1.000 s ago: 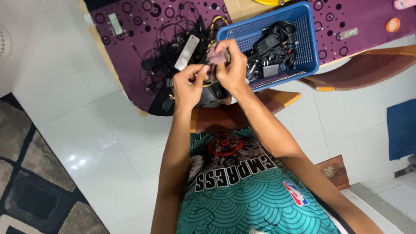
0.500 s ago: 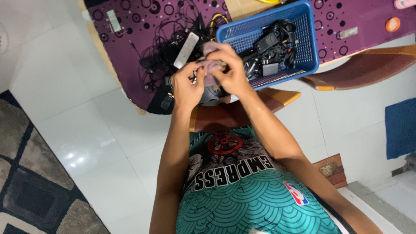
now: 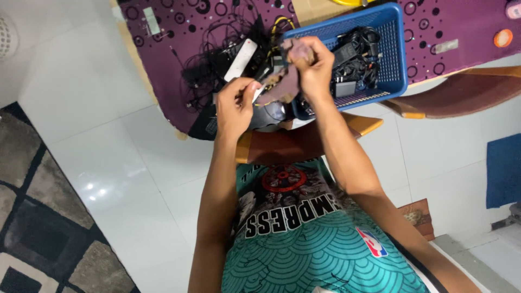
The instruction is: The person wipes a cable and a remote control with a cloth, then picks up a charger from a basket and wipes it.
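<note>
My right hand (image 3: 316,69) grips the top of a dusty mauve cloth (image 3: 286,82) and holds it up over the near left corner of a blue plastic basket (image 3: 400,59). My left hand (image 3: 234,107) pinches the cloth's lower corner, along with a small white thing I cannot make out. The cloth hangs stretched between the two hands. Under them lies a dark rounded object (image 3: 267,114) at the table's near edge. The basket holds black chargers and coiled cables (image 3: 355,54).
A purple dotted tablecloth (image 3: 168,54) covers the table, with a tangle of black wires (image 3: 209,59) and a white remote (image 3: 242,51) on it. A brown chair (image 3: 461,89) stands at the right, another (image 3: 282,144) just before me. White tiled floor and a patterned rug (image 3: 32,217) lie left.
My right hand has lifted the cloth up and to the right, over the basket's corner. The left hand stays lower, so the bunched cloth is now pulled out between them.
</note>
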